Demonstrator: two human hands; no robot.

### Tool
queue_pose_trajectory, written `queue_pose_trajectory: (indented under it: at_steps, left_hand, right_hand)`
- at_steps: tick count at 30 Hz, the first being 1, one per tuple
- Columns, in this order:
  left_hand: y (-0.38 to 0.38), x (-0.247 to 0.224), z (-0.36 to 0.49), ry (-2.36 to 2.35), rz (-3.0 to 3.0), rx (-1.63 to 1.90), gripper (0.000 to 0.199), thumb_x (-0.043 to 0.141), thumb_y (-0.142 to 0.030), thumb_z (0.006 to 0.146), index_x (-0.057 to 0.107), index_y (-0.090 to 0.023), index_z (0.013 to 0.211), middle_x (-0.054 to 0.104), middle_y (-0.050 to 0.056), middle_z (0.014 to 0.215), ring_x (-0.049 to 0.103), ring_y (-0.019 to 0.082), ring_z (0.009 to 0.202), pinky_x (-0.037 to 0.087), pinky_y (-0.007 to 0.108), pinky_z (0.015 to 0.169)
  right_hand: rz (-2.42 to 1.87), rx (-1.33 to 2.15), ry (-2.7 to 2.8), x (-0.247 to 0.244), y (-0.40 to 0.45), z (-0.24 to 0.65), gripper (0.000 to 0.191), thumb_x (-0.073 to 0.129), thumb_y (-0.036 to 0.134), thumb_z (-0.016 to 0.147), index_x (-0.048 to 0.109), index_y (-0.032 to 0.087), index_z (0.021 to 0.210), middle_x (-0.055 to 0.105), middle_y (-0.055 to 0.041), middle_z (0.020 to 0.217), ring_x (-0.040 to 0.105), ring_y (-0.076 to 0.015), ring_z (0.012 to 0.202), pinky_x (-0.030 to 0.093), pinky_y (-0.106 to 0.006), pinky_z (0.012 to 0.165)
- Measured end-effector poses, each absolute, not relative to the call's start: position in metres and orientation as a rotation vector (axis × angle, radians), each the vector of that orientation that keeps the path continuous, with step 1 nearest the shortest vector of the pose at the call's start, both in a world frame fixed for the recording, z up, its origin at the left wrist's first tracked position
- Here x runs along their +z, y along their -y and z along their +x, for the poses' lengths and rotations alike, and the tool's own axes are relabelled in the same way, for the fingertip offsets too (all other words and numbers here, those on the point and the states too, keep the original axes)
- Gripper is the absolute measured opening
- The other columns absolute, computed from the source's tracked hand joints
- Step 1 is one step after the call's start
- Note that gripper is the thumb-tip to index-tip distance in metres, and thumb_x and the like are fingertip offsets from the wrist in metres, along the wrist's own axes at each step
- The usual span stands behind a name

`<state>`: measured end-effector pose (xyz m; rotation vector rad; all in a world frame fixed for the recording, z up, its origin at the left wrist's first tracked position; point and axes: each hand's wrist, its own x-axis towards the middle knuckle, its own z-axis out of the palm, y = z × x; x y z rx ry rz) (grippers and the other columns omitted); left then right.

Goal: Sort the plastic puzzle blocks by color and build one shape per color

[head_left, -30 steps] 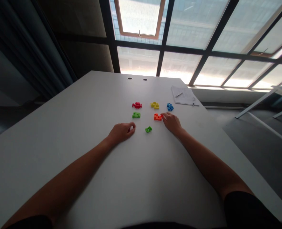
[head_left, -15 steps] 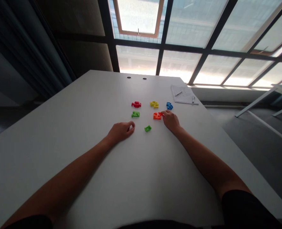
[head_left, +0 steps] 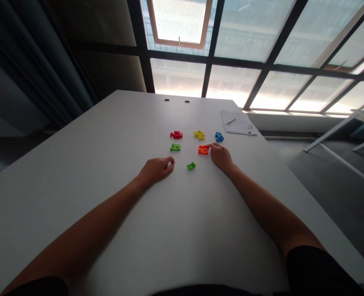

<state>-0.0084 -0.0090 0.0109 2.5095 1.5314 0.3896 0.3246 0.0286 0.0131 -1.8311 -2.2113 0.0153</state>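
My right hand (head_left: 221,156) pinches at the right edge of an orange plastic piece (head_left: 203,150), which lies flat on the white table (head_left: 157,230). A small orange part at my fingertips sits against this piece; the fingers partly cover it. My left hand (head_left: 156,169) rests on the table with curled fingers, thumb and forefinger nearly meeting around a bare gap. Between the hands, nearer to me, lies a tilted small green frame-like piece (head_left: 191,166). Another green piece (head_left: 175,147) is just beyond my left hand.
Farther back lie a red piece (head_left: 176,135), a yellow piece (head_left: 199,135) and a blue piece (head_left: 219,137). Sheets of paper (head_left: 240,123) with two pens are at the right edge. Two round holes are set near the far edge, before the windows.
The small orange part at my right fingertips has moved in against the larger orange piece, closing the gap between them. My left hand stays in place.
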Motion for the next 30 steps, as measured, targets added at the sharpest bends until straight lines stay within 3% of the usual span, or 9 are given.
queue_pose_trajectory:
  at_steps: [9, 17, 23, 30]
  left_hand:
    - [0.009, 0.012, -0.007, -1.548, 2.508, 0.370, 0.029, 0.049, -0.046, 0.099, 0.071, -0.028, 0.106, 0.074, 0.000, 0.079, 0.066, 0.019, 0.068, 0.040, 0.028, 0.064]
    - [0.010, 0.012, -0.008, -1.541, 2.515, 0.369, 0.029, 0.049, -0.046, 0.099, 0.070, -0.028, 0.106, 0.073, -0.001, 0.079, 0.065, 0.018, 0.068, 0.036, 0.029, 0.062]
    - [0.009, 0.012, -0.008, -1.534, 2.523, 0.364, 0.030, 0.048, -0.046, 0.100, 0.070, -0.027, 0.106, 0.073, -0.001, 0.078, 0.065, 0.018, 0.068, 0.036, 0.029, 0.062]
    - [0.009, 0.012, -0.008, -1.537, 2.518, 0.367, 0.031, 0.048, -0.047, 0.099, 0.070, -0.027, 0.106, 0.075, 0.001, 0.080, 0.066, 0.019, 0.069, 0.039, 0.028, 0.064]
  right_hand:
    - [-1.820, 0.020, 2.169, 0.009, -0.030, 0.323, 0.054, 0.042, 0.014, 0.104, 0.058, 0.025, 0.154, 0.067, -0.0086, 0.147, 0.067, -0.0271, 0.125, 0.053, -0.038, 0.106]
    - [-1.761, 0.007, 2.182, 0.006, -0.030, 0.324, 0.054, 0.045, 0.014, 0.101, 0.057, 0.023, 0.153, 0.062, -0.0109, 0.152, 0.066, -0.0285, 0.126, 0.054, -0.041, 0.106]
    - [-1.750, -0.028, 2.177, 0.004, -0.029, 0.324, 0.046, 0.045, 0.013, 0.103, 0.065, 0.021, 0.143, 0.068, -0.0129, 0.141, 0.069, -0.0279, 0.119, 0.055, -0.038, 0.100]
    - [-1.676, -0.040, 2.213, 0.001, -0.032, 0.326, 0.051, 0.044, 0.008, 0.101, 0.064, 0.021, 0.146, 0.069, -0.0110, 0.143, 0.066, -0.0276, 0.123, 0.053, -0.038, 0.103]
